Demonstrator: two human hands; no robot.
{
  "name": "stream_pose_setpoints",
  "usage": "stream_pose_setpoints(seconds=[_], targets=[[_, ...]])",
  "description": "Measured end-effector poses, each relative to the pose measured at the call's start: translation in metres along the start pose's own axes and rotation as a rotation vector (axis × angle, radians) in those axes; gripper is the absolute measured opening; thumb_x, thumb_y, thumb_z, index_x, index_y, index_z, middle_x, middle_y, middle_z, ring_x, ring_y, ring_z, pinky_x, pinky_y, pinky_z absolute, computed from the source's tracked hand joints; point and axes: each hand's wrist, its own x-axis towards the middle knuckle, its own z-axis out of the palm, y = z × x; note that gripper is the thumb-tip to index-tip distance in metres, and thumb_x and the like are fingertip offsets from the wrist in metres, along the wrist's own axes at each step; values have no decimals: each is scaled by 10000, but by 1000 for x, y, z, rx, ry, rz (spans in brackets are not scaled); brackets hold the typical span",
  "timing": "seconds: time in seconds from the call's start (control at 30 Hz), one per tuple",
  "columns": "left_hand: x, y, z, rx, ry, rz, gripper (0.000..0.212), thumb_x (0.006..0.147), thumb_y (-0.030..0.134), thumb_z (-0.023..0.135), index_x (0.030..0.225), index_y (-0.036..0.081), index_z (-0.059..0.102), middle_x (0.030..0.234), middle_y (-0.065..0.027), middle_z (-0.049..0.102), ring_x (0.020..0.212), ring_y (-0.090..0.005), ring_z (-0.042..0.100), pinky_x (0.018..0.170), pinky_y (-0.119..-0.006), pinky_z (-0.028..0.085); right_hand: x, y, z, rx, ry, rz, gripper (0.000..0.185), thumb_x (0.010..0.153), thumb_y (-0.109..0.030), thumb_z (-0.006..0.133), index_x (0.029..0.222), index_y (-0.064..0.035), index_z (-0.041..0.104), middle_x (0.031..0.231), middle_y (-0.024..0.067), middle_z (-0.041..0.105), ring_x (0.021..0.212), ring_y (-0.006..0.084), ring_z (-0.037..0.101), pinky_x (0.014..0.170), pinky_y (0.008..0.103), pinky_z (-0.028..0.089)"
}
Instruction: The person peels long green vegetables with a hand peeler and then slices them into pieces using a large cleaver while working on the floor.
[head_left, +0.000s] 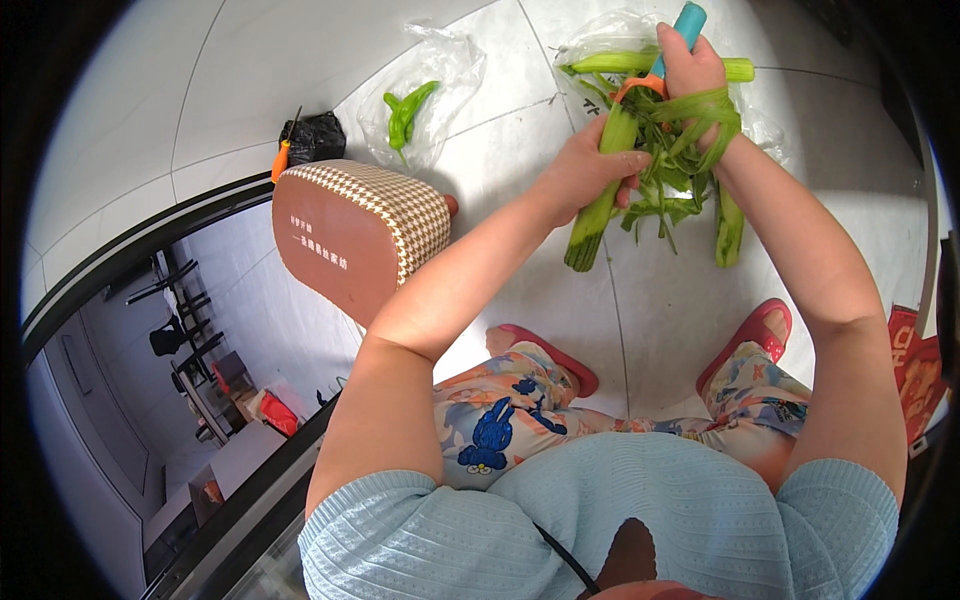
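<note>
My left hand grips a green celtuce stem, held slantwise above the tiled floor, its ridged end towards me. My right hand is closed around the teal handle of a peeler. The peeler's orange head meets the upper end of the stem; the blade itself is hidden. Long green peels drape over my right wrist and hang below it. More peelings lie on a clear plastic bag beneath my hands. Another celtuce stem lies behind my right hand, and one more rests below my right forearm.
Left of my hands, green peppers lie on a clear plastic bag. Nearer stands a stool with a houndstooth side, bearing writing. Beside it are a black plastic bag and an orange-handled screwdriver. A red printed package is at right.
</note>
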Motion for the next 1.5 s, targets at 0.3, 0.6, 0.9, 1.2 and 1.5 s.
stream_pose_setpoints(seconds=[0.3,0.6,0.9,1.2,1.5], targets=[[-5,8,10,-50,71,-45,289,893,161,637,1085,39,459,687,-51,535,490,-150,543,482,-310,493,-6,2,5,56,6,-3,381,901,-412,578,923,-32,559,743,5,540,630,101,495,577,282,430],[-24,12,22,276,33,16,451,860,135,647,1241,3,444,748,-48,563,491,-122,525,467,-274,453,34,-2,-9,-129,133,-85,366,888,-399,574,846,-35,572,675,23,530,617,96,487,579,281,418],[-12,4,18,372,182,24,591,864,232,669,1335,18,383,850,-90,631,559,-146,575,502,-306,491,15,-22,-1,-206,181,-274,387,898,-335,528,997,37,572,787,130,599,715,238,562,712,392,456],[-12,14,20,493,277,-60,515,874,265,646,1267,14,428,863,-144,655,574,-220,621,562,-356,507,4,2,5,-192,-1,-143,367,874,-400,597,790,-49,536,665,9,525,569,98,473,534,290,400],[-14,9,19,516,280,-22,437,919,306,597,1216,30,436,850,-120,628,725,-188,642,524,-365,504,19,-17,-4,-252,231,-208,395,907,-364,529,1007,11,602,817,144,625,772,260,594,749,399,459]])
